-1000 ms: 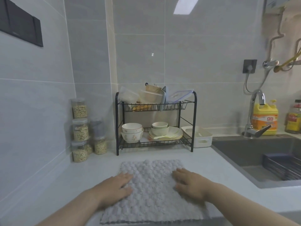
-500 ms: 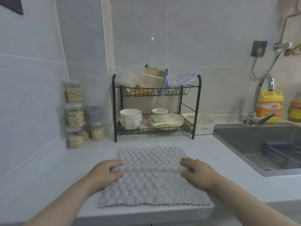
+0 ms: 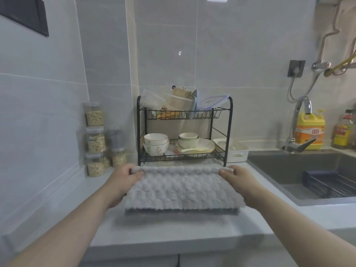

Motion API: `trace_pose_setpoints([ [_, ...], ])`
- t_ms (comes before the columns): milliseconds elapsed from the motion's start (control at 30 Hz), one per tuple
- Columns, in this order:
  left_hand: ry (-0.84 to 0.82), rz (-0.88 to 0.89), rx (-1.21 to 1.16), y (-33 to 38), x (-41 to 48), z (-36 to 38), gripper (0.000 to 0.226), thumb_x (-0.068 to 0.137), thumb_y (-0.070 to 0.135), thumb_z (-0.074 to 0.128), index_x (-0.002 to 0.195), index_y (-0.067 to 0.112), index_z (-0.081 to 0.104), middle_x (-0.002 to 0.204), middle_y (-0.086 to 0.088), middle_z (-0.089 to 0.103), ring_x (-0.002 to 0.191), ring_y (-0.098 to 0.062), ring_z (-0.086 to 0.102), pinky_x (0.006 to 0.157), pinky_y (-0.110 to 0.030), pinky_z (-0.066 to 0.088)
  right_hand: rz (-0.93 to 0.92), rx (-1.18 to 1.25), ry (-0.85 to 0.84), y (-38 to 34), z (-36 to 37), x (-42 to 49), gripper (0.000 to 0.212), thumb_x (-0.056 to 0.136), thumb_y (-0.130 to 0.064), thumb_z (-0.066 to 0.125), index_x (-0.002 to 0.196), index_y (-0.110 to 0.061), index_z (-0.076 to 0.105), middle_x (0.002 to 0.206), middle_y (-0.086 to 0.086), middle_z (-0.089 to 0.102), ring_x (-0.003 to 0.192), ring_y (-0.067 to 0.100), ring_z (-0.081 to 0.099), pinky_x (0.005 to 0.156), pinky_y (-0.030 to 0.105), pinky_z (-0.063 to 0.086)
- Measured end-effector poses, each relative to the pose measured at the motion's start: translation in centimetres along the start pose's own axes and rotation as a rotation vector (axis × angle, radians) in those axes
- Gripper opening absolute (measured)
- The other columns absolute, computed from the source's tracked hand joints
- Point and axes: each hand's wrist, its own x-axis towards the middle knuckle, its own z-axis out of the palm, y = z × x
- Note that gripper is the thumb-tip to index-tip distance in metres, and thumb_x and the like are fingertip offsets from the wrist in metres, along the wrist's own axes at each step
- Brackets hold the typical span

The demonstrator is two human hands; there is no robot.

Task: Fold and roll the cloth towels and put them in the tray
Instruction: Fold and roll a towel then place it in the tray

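Left hand (image 3: 123,177) and right hand (image 3: 238,175) each pinch a far corner of the grey towel (image 3: 183,188), its long axis running left-right, in front of the dish rack (image 3: 185,132).

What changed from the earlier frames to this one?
The left hand and right hand went from lying flat on the towel to pinching its far corners, lifting that edge up and toward the person. Rack, jars and white tray stayed put.

Towel (image 3: 181,189) was pale grey, bubble-textured. Dish rack (image 3: 229,132) black. Tray (image 3: 236,152) white. Detergent bottle (image 3: 310,130) yellow, orange label. Sink (image 3: 289,168) dark grey.
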Motion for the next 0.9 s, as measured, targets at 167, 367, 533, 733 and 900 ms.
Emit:
trace_pose_setpoints([
  [167, 0.073, 0.050, 0.458, -3.5, 0.3, 1.7, 0.013, 0.085, 0.015, 0.069, 0.094, 0.010, 0.061, 0.081, -0.003, 0.058, 0.074, -0.017, 0.054, 0.066, -0.027, 0.041, -0.044, -0.561, 0.008, 3.5, 1.5, 1.1, 0.028, 0.090, -0.025, 0.062, 0.083, 0.001, 0.058, 0.063, 0.000, 0.052, 0.062, 0.018, 0.048, 0.045, 0.016, 0.033],
  [367, 0.184, 0.195, 0.656, -5.7, -0.1, 2.7, 0.041, 0.086, 0.030, 0.068, 0.122, 0.021, 0.053, 0.117, 0.006, 0.049, 0.110, -0.015, 0.051, 0.090, -0.025, 0.041, -0.144, -0.722, 0.142, 5.6, 2.2, 2.3, 0.034, 0.089, -0.041, 0.059, 0.118, -0.022, 0.054, 0.101, -0.006, 0.061, 0.098, 0.019, 0.059, 0.074, 0.027, 0.039],
  [533, -0.079, 0.306, 0.558, -4.9, -3.8, 2.2, 0.043, 0.085, 0.047, 0.062, 0.127, 0.035, 0.057, 0.130, 0.026, 0.044, 0.124, 0.005, 0.037, 0.107, -0.021, 0.028, -0.412, -0.750, 0.050, 4.8, 1.1, -0.8, 0.027, 0.091, -0.041, 0.055, 0.110, -0.028, 0.068, 0.121, -0.013, 0.056, 0.115, 0.007, 0.049, 0.093, 0.020, 0.035],
  [733, -0.229, 0.246, 0.652, -5.4, -5.0, 1.8, 0.044, 0.066, 0.063, 0.065, 0.105, 0.044, 0.069, 0.124, 0.022, 0.059, 0.118, 0.010, 0.046, 0.105, -0.013, 0.028, -0.426, -0.860, -0.218, 5.2, -0.3, -3.8, 0.039, 0.085, -0.046, 0.064, 0.118, -0.026, 0.069, 0.119, -0.024, 0.052, 0.114, -0.009, 0.046, 0.083, -0.012, 0.018],
  [900, -0.186, 0.252, 0.618, -4.3, -5.5, 2.0, 0.015, 0.087, 0.030, 0.067, 0.076, 0.038, 0.074, 0.101, 0.014, 0.072, 0.099, 0.000, 0.063, 0.093, -0.020, 0.045, -0.475, -0.894, -0.171, 5.5, 0.0, -3.8, 0.022, 0.091, -0.034, 0.062, 0.100, -0.020, 0.076, 0.114, -0.007, 0.070, 0.109, 0.002, 0.059, 0.088, -0.003, 0.033],
])
